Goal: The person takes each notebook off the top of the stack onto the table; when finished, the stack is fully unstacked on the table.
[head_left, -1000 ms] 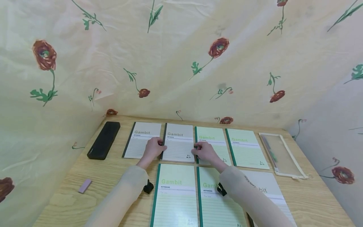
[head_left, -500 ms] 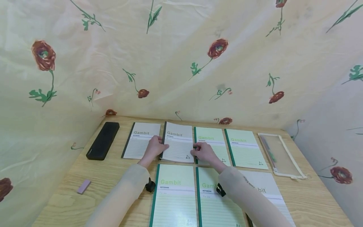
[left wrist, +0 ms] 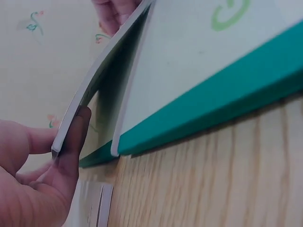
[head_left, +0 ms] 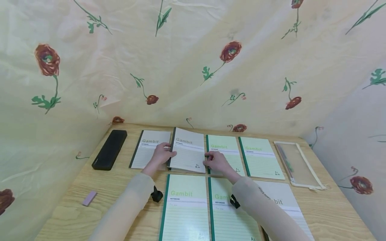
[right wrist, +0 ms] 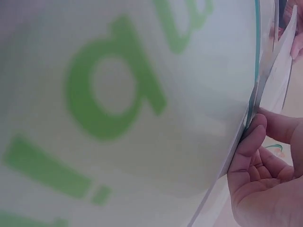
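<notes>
In the head view, a white Gambit notebook with a dark spine (head_left: 189, 152) is in the back row, its spine side raised and tilted off the table. My left hand (head_left: 159, 156) pinches that spine edge; the left wrist view shows the thumb on one face and the fingers (left wrist: 81, 127) beneath, with the notebook bending upward. At the opposite edge, my right hand (head_left: 217, 161) pinches the notebook low, over a green-spined notebook (head_left: 226, 142). Another dark-spined white notebook (head_left: 155, 135) lies flat under my left hand.
Another green-spined notebook (head_left: 262, 157) lies at the back right, beside a mesh zip pouch (head_left: 301, 164) with pens. In front lie larger green-spined notebooks (head_left: 188, 207) and a white notebook (head_left: 286, 197). A black case (head_left: 109, 149) and a small purple block (head_left: 89, 198) sit left.
My left hand has raised the notebook's spine edge from flat and shifted it slightly left. The right hand has stayed nearly still at the other edge.
</notes>
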Available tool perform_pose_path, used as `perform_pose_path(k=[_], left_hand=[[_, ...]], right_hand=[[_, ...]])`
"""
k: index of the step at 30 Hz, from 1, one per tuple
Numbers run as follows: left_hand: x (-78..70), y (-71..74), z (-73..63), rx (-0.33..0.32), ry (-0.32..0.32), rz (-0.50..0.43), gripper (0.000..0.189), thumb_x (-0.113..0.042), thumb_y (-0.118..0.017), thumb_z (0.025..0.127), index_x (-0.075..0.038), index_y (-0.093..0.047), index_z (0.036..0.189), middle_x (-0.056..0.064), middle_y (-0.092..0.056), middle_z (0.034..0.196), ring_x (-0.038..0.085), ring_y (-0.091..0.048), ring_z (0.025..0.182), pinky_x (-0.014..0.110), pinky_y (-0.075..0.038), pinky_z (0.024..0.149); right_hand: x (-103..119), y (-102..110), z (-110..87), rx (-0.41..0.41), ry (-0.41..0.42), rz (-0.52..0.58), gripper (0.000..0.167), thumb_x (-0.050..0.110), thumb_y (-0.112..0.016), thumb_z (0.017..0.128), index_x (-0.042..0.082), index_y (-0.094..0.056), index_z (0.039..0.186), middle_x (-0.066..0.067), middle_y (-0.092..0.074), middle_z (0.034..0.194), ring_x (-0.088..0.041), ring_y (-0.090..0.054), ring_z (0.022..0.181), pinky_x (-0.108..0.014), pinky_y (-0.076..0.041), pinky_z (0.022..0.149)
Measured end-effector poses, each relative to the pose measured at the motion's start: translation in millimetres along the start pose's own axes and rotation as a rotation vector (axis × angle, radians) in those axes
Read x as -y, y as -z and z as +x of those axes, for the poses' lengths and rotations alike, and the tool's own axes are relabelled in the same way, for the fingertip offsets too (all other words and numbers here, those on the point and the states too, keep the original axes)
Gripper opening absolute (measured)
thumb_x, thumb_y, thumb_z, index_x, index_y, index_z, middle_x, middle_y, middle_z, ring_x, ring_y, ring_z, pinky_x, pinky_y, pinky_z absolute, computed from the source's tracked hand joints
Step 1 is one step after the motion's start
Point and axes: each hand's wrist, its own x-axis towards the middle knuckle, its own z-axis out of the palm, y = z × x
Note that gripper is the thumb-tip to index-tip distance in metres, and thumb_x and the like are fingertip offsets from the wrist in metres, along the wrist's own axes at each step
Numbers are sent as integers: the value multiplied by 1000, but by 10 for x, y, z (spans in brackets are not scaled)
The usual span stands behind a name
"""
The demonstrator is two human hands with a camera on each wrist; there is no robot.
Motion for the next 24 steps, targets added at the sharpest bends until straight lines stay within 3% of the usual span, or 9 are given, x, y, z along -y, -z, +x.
perform_pose_path(k=[4, 10, 16, 24], left_hand=[[10, 94, -11, -17, 20, -63, 51, -7, -70, 92, 1, -50, 138, 25, -57, 131, 35, -60, 115, 45, -49, 95], [78, 341, -44, -1, 36, -171, 50, -4, -67, 93, 1, -49, 139, 24, -60, 122, 26, -64, 95, 33, -54, 77], [125, 709, -154, 1, 27, -92, 53, -7, -68, 94, 0, -47, 142, 24, -58, 128, 22, -62, 95, 27, -51, 74], [120, 1187, -548, 38, 22, -23, 62, -14, -68, 96, 2, -37, 147, 29, -53, 132, 23, -63, 94, 30, -52, 76]], right_hand=[[-12, 8, 3, 5, 22, -3, 41, 6, -73, 89, -5, -62, 126, -4, -60, 74, -15, -53, 61, -27, -40, 58], [-23, 3, 5, 11, 21, 7, 42, 7, -73, 89, -4, -62, 128, -4, -60, 75, -16, -53, 63, -27, -41, 59], [-32, -3, 5, 8, 30, -17, 42, 8, -73, 89, -4, -62, 128, -4, -59, 77, -16, -53, 65, -27, -41, 59], [-31, -21, 13, 3, 40, -10, 42, 6, -73, 89, -5, -61, 128, -4, -60, 77, -17, -53, 65, -27, -42, 60]])
